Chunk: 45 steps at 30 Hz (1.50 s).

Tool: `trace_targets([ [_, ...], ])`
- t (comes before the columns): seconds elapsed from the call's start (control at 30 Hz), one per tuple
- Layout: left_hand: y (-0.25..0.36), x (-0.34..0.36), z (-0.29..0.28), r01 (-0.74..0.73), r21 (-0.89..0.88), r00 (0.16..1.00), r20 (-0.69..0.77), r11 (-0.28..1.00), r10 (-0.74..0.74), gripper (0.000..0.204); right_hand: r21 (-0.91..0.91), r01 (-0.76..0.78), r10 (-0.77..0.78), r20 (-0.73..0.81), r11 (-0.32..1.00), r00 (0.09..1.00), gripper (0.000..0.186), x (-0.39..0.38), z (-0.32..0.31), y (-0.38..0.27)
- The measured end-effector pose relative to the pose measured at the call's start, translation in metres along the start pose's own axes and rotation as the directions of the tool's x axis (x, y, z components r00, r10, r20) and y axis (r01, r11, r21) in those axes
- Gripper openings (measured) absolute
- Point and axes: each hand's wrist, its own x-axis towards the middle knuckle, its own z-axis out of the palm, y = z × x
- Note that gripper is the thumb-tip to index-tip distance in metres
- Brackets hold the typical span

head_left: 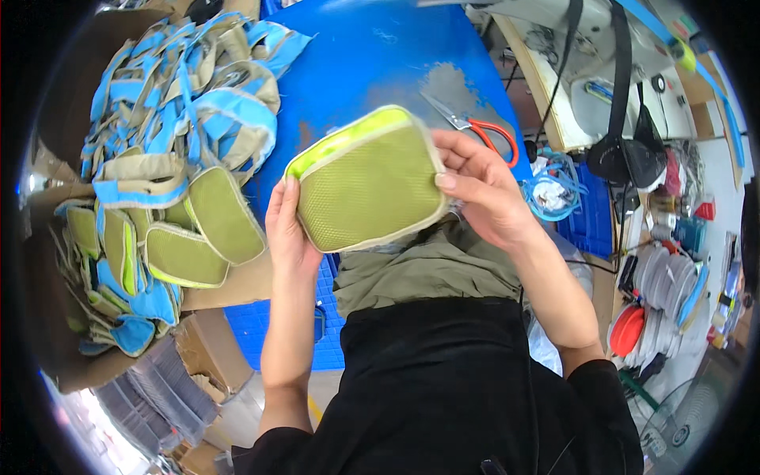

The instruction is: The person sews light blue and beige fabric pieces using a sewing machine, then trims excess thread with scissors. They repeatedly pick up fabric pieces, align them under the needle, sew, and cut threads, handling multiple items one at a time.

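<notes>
Between my two hands is an olive-green fabric pouch (372, 186) with pale bound edges and a bright lime strip along its upper side. My left hand (291, 226) grips its left edge, the thumb on the front face. On the other side my right hand (479, 186) pinches the right edge, thumb in front and fingers behind. The pouch is raised over the near part of a blue table (348, 55). Just beyond my right hand, orange-handled scissors (495, 138) lie on the table.
Blue and beige fabric pieces (190, 95) are heaped at the table's left. More green pouches (226, 214) pile up beside a cardboard box (210, 348). A coil of blue strip (554, 190) sits to the right, near a sewing machine table (538, 71). Several spools (665, 277) stand farther right.
</notes>
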Motion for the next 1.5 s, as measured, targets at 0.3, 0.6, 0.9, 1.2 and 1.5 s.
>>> trace_targets([
  [0.3, -0.015, 0.001, -0.012, 0.057, -0.057, 0.997, -0.055, 0.997, -0.06, 0.037, -0.066, 0.034, -0.03, 0.061, 0.997, 0.998, 0.07, -0.008, 0.007, 0.0],
  [0.6, -0.024, -0.013, 0.004, 0.019, -0.03, 0.994, -0.105, 0.999, -0.022, 0.031, -0.135, 0.148, -0.166, -0.14, 0.98, 0.976, 0.039, 0.0, -0.001, 0.01],
  [0.9, 0.008, -0.029, 0.057, -0.699, 0.701, 0.659, 0.556, 0.142, 0.506, 0.068, -0.133, 0.117, -0.13, -0.099, 0.984, 0.987, 0.024, 0.008, 0.015, 0.003],
  [1.2, 0.033, -0.012, 0.079, -0.698, 0.662, 0.714, 0.671, 0.271, 0.2, 0.029, -0.158, 0.1, -0.112, -0.069, 0.982, 0.991, 0.029, 0.002, 0.037, 0.001],
  [1.5, 0.021, -0.017, 0.078, -0.616, 0.659, 0.78, 0.585, 0.431, 0.22, 0.02, -0.287, 0.141, -0.149, -0.006, 0.947, 0.989, 0.036, -0.002, 0.025, 0.008],
])
